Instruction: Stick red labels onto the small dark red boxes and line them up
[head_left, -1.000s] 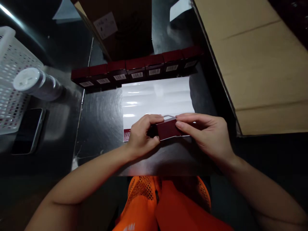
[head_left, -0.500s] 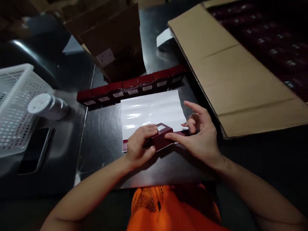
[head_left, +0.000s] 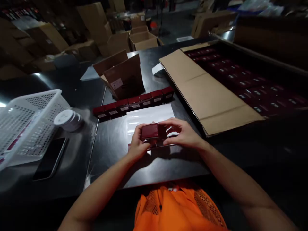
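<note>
My left hand grips the left end of a small dark red box, held just above a glossy white sheet. Around the box's right end curl the fingers and thumb of my right hand. The box's underside and right end are partly hidden by shadow and fingers. Beyond the sheet, a row of several dark red boxes with white barcode labels stands side by side on the metal table.
Left are a white perforated basket holding red-and-white sheets, a white round roll and a phone. Behind the row stands an open brown carton. A large carton full of dark red boxes lies right.
The view has tilted up, showing more of the room. The box has been lifted and turned off the sheet, and my right fingers have closed in around its right end.
</note>
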A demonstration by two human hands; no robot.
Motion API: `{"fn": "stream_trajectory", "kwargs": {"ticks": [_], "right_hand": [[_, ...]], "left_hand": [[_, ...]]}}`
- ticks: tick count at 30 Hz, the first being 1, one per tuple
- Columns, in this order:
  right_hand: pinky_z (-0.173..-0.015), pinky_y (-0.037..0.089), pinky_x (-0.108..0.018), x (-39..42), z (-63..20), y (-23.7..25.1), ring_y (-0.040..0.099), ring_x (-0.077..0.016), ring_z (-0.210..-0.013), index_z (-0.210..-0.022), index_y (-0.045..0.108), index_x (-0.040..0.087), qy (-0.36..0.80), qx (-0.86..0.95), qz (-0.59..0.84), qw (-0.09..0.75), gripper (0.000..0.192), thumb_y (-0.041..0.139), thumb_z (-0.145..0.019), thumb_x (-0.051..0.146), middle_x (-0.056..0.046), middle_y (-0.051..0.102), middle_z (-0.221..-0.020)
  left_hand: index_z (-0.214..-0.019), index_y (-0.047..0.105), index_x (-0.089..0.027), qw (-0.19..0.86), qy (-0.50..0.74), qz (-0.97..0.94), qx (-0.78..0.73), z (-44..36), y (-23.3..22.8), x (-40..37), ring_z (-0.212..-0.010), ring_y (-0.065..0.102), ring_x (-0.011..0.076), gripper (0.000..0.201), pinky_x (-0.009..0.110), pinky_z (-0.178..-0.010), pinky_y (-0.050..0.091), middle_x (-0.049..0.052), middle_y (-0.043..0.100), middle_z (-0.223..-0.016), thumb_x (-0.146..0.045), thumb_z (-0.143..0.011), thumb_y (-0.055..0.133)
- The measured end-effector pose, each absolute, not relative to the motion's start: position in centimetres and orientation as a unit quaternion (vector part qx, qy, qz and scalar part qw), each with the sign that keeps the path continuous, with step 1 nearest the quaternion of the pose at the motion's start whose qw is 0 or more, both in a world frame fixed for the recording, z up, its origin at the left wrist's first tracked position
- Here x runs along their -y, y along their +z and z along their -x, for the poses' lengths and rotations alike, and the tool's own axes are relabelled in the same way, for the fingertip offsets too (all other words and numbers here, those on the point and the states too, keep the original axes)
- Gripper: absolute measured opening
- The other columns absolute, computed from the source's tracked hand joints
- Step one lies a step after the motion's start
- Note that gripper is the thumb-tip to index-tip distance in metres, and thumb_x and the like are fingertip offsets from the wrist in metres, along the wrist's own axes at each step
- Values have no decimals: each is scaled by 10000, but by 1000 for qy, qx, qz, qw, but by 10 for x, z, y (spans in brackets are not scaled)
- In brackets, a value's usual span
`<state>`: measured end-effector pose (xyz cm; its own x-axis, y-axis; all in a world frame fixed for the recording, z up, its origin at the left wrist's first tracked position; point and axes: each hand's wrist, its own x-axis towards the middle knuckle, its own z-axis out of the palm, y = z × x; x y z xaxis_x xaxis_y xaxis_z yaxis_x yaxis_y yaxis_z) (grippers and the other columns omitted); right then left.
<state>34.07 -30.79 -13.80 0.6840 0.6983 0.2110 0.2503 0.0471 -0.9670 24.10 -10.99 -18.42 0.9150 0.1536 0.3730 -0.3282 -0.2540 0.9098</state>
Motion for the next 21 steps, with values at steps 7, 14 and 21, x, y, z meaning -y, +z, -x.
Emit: {"fn": "stream_trajectory", "kwargs": {"ticks": [7,14,21], "right_hand": [[-620,567,-273,296,-340,-84,647,-145,-674,-1048,760,216,-115,434,772,449,341,766,-710,256,-33,689,-866],[-653,548,-317,172,-362,-65,643,-181,-680,-1203,730,197,-56,578,727,366,447,732,-807,405,-75,682,-909],[-869,546,-364,38,-341,-117,658,-222,-926,-1325,635,226,-26,618,753,225,392,581,-938,260,-134,579,-1187]], "left_hand": [[-1301,549,-178,288,56,-955,40,-248,-178,107,-1455,314,504,701,772,-1117,290,227,504,-1471,-464,-723,823],[-1264,659,-223,143,62,-977,145,-221,-161,127,-1370,509,383,683,428,-1037,561,191,572,-1424,-721,-799,614],[-1371,602,-224,126,93,-981,116,-224,-161,122,-1454,407,344,851,351,-1130,505,98,608,-1419,-759,-714,676]]}}
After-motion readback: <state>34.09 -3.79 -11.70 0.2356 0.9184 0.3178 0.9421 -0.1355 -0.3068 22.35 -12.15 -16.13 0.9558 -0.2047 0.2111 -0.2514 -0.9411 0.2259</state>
